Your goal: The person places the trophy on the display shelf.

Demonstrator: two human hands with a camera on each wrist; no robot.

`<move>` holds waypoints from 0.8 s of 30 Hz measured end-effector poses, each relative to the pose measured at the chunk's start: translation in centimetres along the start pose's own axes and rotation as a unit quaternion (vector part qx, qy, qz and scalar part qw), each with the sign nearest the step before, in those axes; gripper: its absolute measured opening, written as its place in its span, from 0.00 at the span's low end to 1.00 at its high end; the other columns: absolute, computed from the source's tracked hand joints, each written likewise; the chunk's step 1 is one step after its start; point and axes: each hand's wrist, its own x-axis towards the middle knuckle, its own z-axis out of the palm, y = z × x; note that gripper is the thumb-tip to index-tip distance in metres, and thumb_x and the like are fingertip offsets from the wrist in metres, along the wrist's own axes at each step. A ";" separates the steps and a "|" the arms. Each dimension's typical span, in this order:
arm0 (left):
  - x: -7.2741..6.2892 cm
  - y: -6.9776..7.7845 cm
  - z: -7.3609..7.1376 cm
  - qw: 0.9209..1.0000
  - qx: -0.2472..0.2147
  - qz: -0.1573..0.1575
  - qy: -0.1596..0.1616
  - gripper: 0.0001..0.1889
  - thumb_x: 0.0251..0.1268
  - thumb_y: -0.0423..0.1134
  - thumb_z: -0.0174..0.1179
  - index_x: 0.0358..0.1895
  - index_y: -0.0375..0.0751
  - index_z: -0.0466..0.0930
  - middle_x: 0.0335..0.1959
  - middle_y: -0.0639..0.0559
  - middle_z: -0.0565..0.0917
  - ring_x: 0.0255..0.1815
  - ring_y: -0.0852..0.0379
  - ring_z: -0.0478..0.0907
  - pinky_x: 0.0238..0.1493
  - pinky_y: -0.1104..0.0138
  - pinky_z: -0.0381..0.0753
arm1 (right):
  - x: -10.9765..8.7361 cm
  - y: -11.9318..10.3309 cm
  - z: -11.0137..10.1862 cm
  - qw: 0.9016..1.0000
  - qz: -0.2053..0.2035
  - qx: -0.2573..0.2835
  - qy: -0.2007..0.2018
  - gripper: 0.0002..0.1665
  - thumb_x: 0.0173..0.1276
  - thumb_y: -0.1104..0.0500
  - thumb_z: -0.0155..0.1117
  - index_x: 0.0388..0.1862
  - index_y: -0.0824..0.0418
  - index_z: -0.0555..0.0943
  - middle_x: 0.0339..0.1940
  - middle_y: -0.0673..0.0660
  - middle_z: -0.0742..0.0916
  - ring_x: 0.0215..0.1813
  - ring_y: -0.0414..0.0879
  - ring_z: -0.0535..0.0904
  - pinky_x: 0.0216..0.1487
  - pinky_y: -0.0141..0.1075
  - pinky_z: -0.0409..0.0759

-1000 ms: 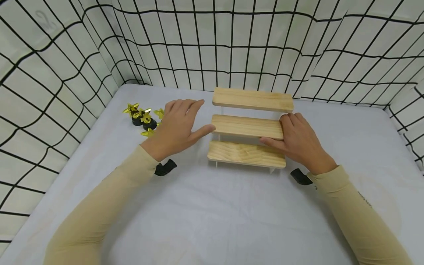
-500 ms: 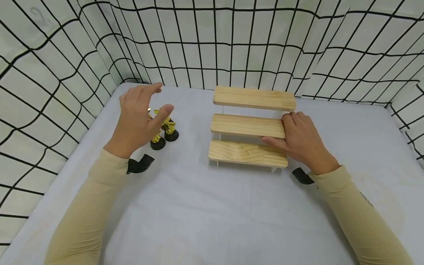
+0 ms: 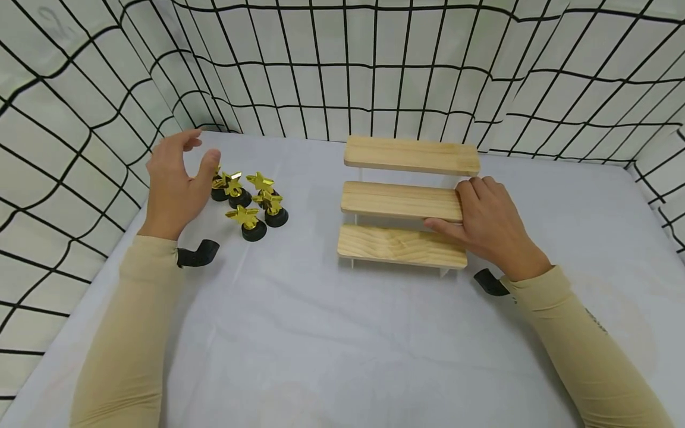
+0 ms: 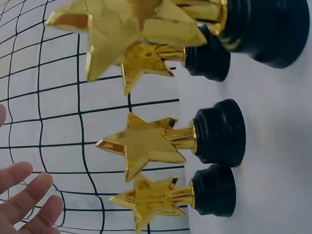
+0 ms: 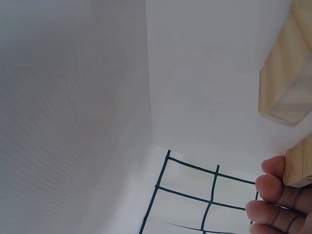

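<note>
A three-tier wooden display stand [image 3: 404, 201] with pale boards on clear supports stands at the centre back. My right hand [image 3: 489, 229] grips the right end of its middle board, thumb along the front edge. In the right wrist view its fingers [image 5: 270, 189] lie against the board end [image 5: 297, 163]. At the left, my left hand [image 3: 176, 190] hovers with fingers spread and nothing held, just left of several gold star trophies [image 3: 248, 221] on round black bases. Up close, the left wrist view shows a star trophy [image 4: 151, 146] upright among others, the fingers [image 4: 36, 195] apart from it.
A white cloth covers the table [image 3: 342, 345]. Black wire grid panels [image 3: 299, 65] over white sheeting rise along the back and both sides. Black wrist camera mounts [image 3: 199, 254] stick out below both hands.
My left hand has moved from beside the stand leftward, passing over the trophies to their far left and uncovering most of them. The right hand keeps its grip on the middle board.
</note>
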 end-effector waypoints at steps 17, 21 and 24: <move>-0.5 -5.0 0.1 0.986 -0.020 -0.159 0.037 0.25 0.75 0.46 0.54 0.72 0.49 0.66 0.55 0.69 0.72 0.62 0.62 0.69 0.61 0.72 0.68 | 0.2 -0.1 0.1 1.000 0.009 0.013 -0.009 0.55 0.69 0.15 0.38 0.30 0.69 0.70 0.22 0.61 0.73 0.25 0.57 0.68 0.28 0.46 0.67; -0.7 -5.8 0.4 0.985 -0.018 -0.171 0.013 0.25 0.75 0.43 0.53 0.72 0.48 0.66 0.54 0.69 0.71 0.62 0.62 0.70 0.59 0.72 0.70 | 0.1 -0.1 0.0 1.000 0.011 0.014 -0.015 0.55 0.69 0.15 0.38 0.30 0.70 0.71 0.22 0.62 0.73 0.25 0.58 0.68 0.29 0.46 0.67; -0.8 -6.2 0.7 0.985 -0.029 -0.170 -0.003 0.25 0.73 0.40 0.53 0.72 0.51 0.65 0.54 0.71 0.71 0.63 0.62 0.71 0.57 0.75 0.70 | 0.0 -0.1 0.0 1.000 0.014 0.015 -0.019 0.56 0.68 0.15 0.37 0.30 0.70 0.71 0.22 0.62 0.73 0.25 0.58 0.68 0.30 0.46 0.68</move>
